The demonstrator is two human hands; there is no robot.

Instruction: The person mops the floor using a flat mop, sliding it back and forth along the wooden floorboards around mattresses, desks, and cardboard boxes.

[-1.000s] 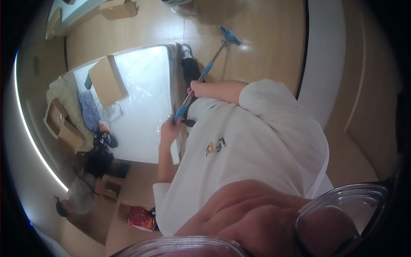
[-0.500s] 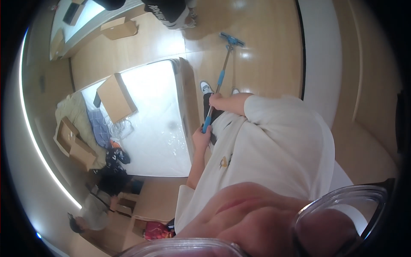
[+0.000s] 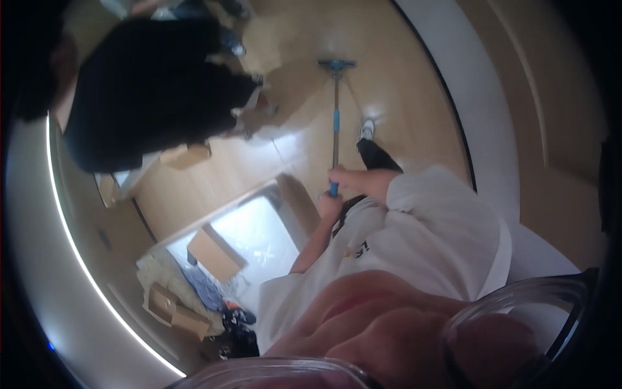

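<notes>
A long-handled squeegee (image 3: 336,123) with a blue-and-grey head lies along the space in front of me, its head (image 3: 336,64) on the wood-look floor. At the near end of the pole, my left hand (image 3: 330,206) is closed round the tip of the blue grip. Just above it, my right hand (image 3: 337,176) wraps the pole. The two hands are close together. One of my shoes (image 3: 367,129) shows to the right of the pole, with the dark trouser leg behind it.
A person in black (image 3: 155,91) stands at the left, near the squeegee head. A plastic-covered mattress (image 3: 265,233) holds a cardboard box (image 3: 215,253), clothes and cables. Another open box (image 3: 170,308) lies beyond it. A white wall (image 3: 447,84) with a dark skirting edge runs along the right.
My view has turned and moved forward. A person in black has come into view at the left. My right hand has slid down the pole toward my left, and the pole now points straight ahead.
</notes>
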